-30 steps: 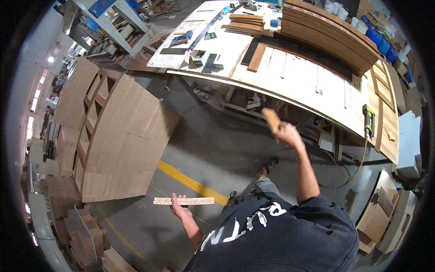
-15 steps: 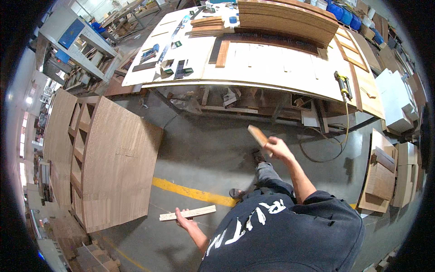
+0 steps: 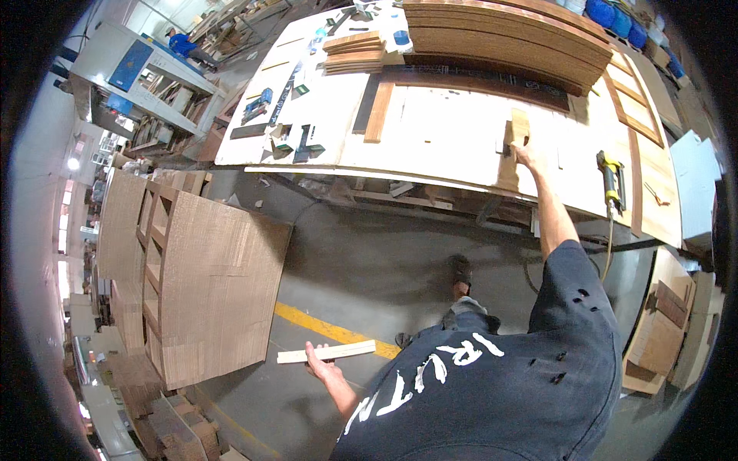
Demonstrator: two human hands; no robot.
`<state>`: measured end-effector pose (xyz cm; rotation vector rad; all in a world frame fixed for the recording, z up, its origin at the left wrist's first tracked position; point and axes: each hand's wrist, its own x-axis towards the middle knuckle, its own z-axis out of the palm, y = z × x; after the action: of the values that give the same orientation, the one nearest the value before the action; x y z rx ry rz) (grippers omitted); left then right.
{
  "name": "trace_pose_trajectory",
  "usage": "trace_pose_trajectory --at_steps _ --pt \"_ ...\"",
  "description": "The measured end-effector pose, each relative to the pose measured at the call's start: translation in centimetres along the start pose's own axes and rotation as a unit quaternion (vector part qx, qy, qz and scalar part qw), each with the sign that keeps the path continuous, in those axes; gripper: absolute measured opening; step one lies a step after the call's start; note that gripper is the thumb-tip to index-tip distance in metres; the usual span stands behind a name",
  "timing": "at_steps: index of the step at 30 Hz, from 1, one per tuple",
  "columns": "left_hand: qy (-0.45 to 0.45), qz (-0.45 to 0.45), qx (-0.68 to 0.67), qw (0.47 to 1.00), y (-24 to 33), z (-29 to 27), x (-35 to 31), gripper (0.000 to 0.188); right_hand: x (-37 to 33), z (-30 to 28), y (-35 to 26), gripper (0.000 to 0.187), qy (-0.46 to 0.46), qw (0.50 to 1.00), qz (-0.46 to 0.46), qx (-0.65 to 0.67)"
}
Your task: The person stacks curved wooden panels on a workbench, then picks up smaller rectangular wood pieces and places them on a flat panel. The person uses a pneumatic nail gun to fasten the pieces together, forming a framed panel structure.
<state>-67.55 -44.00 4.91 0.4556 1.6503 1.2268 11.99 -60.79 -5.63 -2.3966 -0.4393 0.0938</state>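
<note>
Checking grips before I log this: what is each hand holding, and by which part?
Left hand: the pale strip, just left of its middle. Right hand: the wood block, by its near end.

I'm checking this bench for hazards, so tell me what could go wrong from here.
The hose hangs over the edge of the table; a snag might drag the yellow-and-black tool off.

The left hand holds the pale strip with both ends free, so a bump could knock it to the floor.
</note>
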Motion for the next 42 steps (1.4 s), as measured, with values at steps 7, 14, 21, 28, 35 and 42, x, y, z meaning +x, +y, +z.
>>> trace_pose_trajectory --at_steps 7,14,21,28,35,42 --pt "-0.017 0.062 0.070 0.995 1.3 6.7 -4.7 0.059 12.2 6.2 5.7 0.043 -0.188 0.982 0.032 0.000" --pt "-0.032 0.065 0.065 0.995 0.5 5.2 -2.5 0.059 -0.7 -2.6 -4.9 0.042 -0.172 0.982 0.053 -0.066" --pt "-0.074 0.027 0.053 0.995 1.6 4.8 1.5 0.050 -17.1 -11.5 -10.9 0.035 -0.200 0.972 0.072 -0.096" --pt "-0.089 0.028 0.077 0.993 2.8 -2.0 7.9 0.060 -33.4 -15.9 -11.6 0.055 -0.296 0.934 0.199 -0.018" --pt "-0.075 0.042 0.097 0.992 4.5 -6.1 11.9 0.063 -48.5 -9.4 -3.5 0.062 -0.232 0.923 0.303 -0.045" --pt "-0.089 0.022 0.081 0.992 4.2 -3.4 13.2 0.055 -46.0 -6.3 -8.4 0.093 -0.050 0.988 0.140 0.051"
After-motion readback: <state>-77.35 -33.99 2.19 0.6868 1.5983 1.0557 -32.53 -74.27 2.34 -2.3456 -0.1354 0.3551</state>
